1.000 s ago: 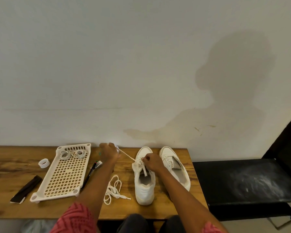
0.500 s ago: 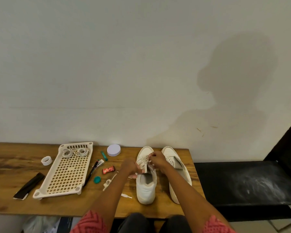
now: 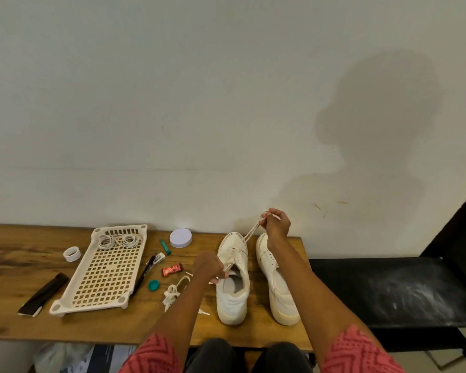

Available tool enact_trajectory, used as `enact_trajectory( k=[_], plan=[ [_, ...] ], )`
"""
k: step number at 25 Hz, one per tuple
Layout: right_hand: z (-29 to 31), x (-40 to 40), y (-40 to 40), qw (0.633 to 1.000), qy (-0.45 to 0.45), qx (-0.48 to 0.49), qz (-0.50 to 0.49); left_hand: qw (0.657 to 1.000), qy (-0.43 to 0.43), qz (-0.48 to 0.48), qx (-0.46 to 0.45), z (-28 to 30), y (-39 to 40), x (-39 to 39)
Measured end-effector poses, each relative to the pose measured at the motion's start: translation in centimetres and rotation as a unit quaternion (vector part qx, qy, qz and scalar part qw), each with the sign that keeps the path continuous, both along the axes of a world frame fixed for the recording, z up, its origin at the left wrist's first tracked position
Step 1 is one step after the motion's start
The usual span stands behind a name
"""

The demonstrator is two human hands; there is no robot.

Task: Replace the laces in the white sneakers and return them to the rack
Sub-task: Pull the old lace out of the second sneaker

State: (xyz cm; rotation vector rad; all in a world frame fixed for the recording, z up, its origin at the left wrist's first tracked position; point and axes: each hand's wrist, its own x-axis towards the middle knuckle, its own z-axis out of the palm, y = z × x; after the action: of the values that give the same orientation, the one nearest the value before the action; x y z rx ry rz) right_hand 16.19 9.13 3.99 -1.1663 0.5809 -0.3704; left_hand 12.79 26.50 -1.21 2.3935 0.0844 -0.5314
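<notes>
1. White lace [image 3: 249, 232], threaded through our left leather sneaker [image 3: 233, 275] on the wooden worktop [image 3: 16, 267], runs up and away to the right.
2. Our left hand [image 3: 209, 267] pinches the eyelet edge.
3. Our right hand [image 3: 276, 224], the nearer grip, pinches the lace end above the toes.

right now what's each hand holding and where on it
The right hand pinches the white flat shoelace near its free end, pulled taut. The left hand pinches the lace beside the left white sneaker's tongue.
</notes>
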Motion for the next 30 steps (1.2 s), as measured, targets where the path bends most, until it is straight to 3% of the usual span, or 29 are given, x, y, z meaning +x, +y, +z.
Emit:
enact_trajectory(
  k=[3,6,9,12,15,17,20,23,27,30],
  plan=[
    [-0.1,-0.2,0.0,0.991,0.009,-0.105,0.079,1.000,-0.001,-0.006,0.010,0.1,0.0,0.0],
    [-2.0,-1.6,1.3,0.930,0.081,-0.281,0.224,0.998,-0.021,-0.047,0.044,0.4,-0.3,-0.1],
    [-3.3,-3.5,2.1,0.904,0.099,-0.370,0.188,0.995,-0.084,-0.053,0.029,0.1,-1.3,-0.1],
    [-4.7,-5.0,3.3,0.850,0.158,-0.443,0.238,0.992,-0.122,-0.029,0.005,-0.2,-2.1,0.0],
    [-5.4,-5.7,4.3,0.855,0.152,-0.421,0.262,0.991,-0.134,0.004,-0.011,-0.4,-2.2,0.0],
    [-5.1,-5.4,4.1,0.885,0.149,-0.346,0.275,0.991,-0.134,0.012,-0.025,-0.6,-1.9,0.0],
    [-2.9,-4.8,3.7,0.902,0.204,-0.224,0.307,0.991,-0.128,0.000,-0.033,-0.9,-1.8,0.1],
    [0.4,-3.6,3.7,0.928,0.146,-0.104,0.328,0.992,-0.124,-0.014,-0.031,-1.2,-1.9,0.2],
    [4.2,-2.2,4.0,0.898,-0.004,-0.143,0.416,0.995,-0.055,0.005,-0.082,-1.0,-1.7,0.1],
    [2.8,-1.8,3.5,0.896,0.031,-0.280,0.344,0.974,0.065,0.078,-0.201,-0.2,-1.6,0.2]
  ],
)
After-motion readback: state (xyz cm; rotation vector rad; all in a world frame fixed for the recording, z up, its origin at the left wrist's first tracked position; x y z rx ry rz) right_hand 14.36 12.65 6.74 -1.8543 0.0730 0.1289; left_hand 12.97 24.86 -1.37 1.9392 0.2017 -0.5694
